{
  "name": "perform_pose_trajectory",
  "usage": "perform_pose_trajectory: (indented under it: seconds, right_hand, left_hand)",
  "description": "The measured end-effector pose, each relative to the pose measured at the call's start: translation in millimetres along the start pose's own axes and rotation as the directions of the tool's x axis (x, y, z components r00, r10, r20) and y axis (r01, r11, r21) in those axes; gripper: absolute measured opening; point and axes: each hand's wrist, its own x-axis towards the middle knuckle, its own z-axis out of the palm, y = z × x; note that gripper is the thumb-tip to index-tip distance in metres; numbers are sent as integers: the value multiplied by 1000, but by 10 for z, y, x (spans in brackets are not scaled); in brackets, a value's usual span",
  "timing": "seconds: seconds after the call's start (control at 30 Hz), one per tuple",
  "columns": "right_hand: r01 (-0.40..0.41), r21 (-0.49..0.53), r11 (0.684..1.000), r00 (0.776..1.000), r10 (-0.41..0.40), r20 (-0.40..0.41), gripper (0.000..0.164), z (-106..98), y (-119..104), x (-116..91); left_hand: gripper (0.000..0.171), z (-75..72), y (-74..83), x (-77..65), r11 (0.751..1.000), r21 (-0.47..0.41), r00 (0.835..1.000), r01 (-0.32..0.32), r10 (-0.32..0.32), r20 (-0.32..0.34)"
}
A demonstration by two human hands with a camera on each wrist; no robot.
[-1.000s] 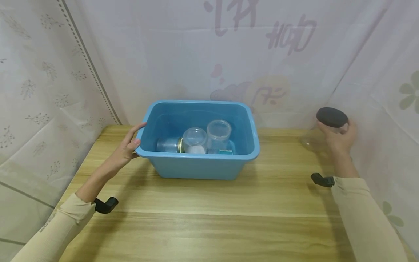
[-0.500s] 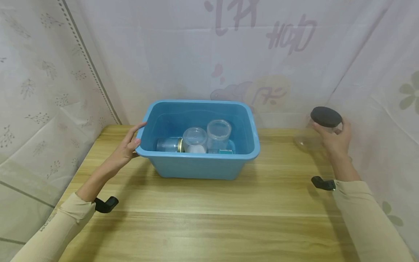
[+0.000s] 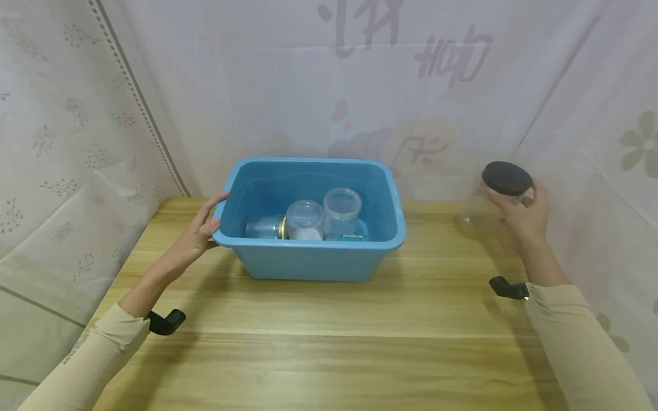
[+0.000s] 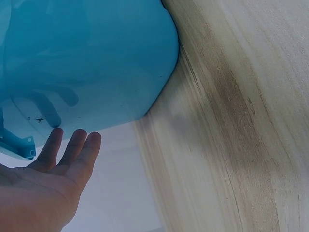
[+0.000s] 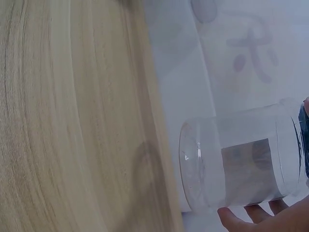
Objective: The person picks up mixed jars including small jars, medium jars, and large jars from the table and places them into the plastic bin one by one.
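Note:
In the head view a blue plastic tub point(image 3: 308, 262) stands on the table. My left hand point(image 3: 195, 231) holds its left rim, thumb and index finger at the edge; in the left wrist view the other fingers point(image 4: 79, 154) extend along the tub's outer wall point(image 4: 96, 63). Far right, my right hand point(image 3: 526, 214) grips a clear jar point(image 5: 236, 159) with a black lid point(image 3: 506, 178), near the lid end. The jar is tilted, and the right wrist view shows a square label point(image 5: 251, 171) on its side. Its base appears raised above the table.
Inside the tub a jar with a gold lid point(image 3: 263, 227) lies on its side. Beside it are a clear jar point(image 3: 306, 220) and a taller clear jar point(image 3: 342, 208); a teal label point(image 3: 353, 237) shows low down. Patterned curtains point(image 3: 437, 85) hang behind and beside the wooden table point(image 3: 329, 354).
My right hand has moved slightly left with the jar, and its lid sits a little higher in the view. The left hand stays at the tub's rim.

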Motion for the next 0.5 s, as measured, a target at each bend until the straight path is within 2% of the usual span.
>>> perform_pose_trajectory:
  seconds: [0.17,0.37,0.5]
  right_hand:
    - [8,8,1000,1000,-8,25,96,44,-68,-45]
    - [37,97,995,998,-42,50,95,80,-125,-102]
    - [49,104,993,997,-56,60,95,115,-178,-131]
  left_hand:
    - [55,-2,-5,-7,1000,7,1000,1,-1,-6]
    - [54,-2,-9,-4,1000,13,1000,1,-1,-8]
    - [54,-4,-9,-1,1000,14,1000,2,-1,-8]
